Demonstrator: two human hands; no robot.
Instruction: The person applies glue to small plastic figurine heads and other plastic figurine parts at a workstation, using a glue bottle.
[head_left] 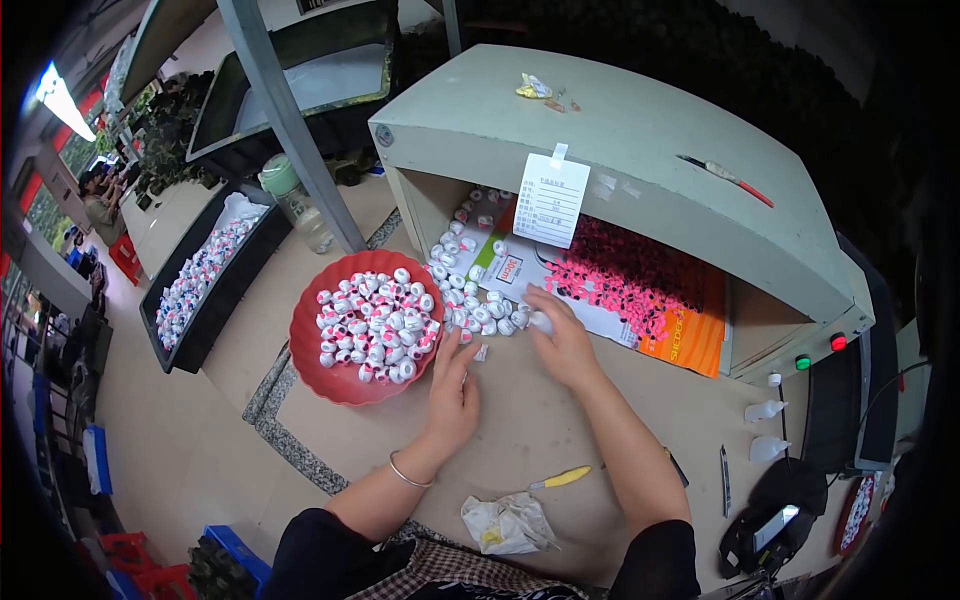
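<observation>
My left hand [455, 400] is beside the right rim of a red scalloped bowl [335, 385], its fingers stretched out and partly seen from the side. The bowl holds many small rounded white pieces [375, 325] with pink and black marks. More such white pieces [480, 315] lie loose between the bowl and the box-like shelf. At their right end my right hand [562, 340] has its fingers apart and extended. One white piece [541, 322] shows between its thumb and fingers; whether they touch it I cannot tell. A small pale piece [481, 353] lies just off my left fingertips.
Inside the grey shelf [640, 130] lie many pink and dark small parts [610, 290]. A yellow-handled tool [562, 477] and a crumpled wrapper [508, 524] lie near me. Small bottles [766, 411] stand at right; a black tray [205, 325] of white pieces sits at left.
</observation>
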